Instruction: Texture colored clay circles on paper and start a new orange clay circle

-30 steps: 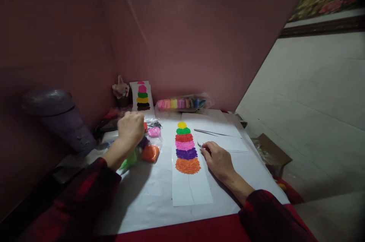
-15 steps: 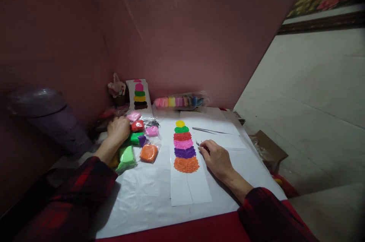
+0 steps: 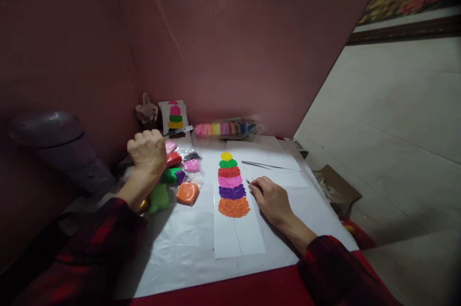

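My left hand [image 3: 147,152] is raised above the bagged clay, its fingers curled round a thin, pale, stick-like tool [image 3: 183,130] that points right. What kind of tool it is, I cannot tell. On the table lies a white card [image 3: 248,243] bearing stacked bands of textured clay [image 3: 232,192] in yellow, green, red, pink, purple and orange. Just right of the bands rests my right hand [image 3: 272,200], thumb and fingers pinched together at a small dark thing [image 3: 248,181] too small to name. A curved pencil line runs down the card's lower part.
Bagged clay packs, among them an orange pack [image 3: 188,192] and a light green pack [image 3: 159,198], lie on the left. At the back are a clay assortment [image 3: 226,128] and a similar card [image 3: 175,118]. Dark thin strips [image 3: 264,165] lie right; a large bottle [image 3: 68,152] stands left.
My left hand has risen from among the clay packs and now grips the thin pale tool. My right hand stays beside the clay bands.
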